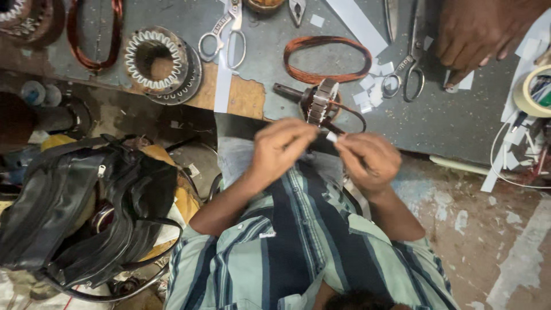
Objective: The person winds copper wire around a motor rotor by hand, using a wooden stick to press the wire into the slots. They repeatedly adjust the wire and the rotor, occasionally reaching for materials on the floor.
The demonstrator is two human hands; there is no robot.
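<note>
We see both hands raised in front of the striped shirt, just below the front edge of the grey surface point(447, 123). The left hand point(281, 150) is closed, with its fingertips pinched on a small white piece point(332, 136). The right hand point(367, 161) is also closed and meets the same piece from the other side. It is perhaps a bit of paper sleeve, but it is too small for us to tell.

A thin copper wire point(351, 110) goes from the hands up to a small motor core point(321, 103), which lies right at the edge of the surface, just above the hands. Behind the core lies a copper coil point(327, 57). To its right there are scissors point(407, 74) and white paper scraps point(373, 92).

Another person's hand point(476, 34) rests at the far right corner, well apart from ours. A large stator point(160, 63) lies at the left edge, where the surface ends. A roll of tape point(534, 92) is at the right border.

Below the surface, a black bag point(86, 206) fills the left side. On the right, the floor point(488, 229) is more open.
</note>
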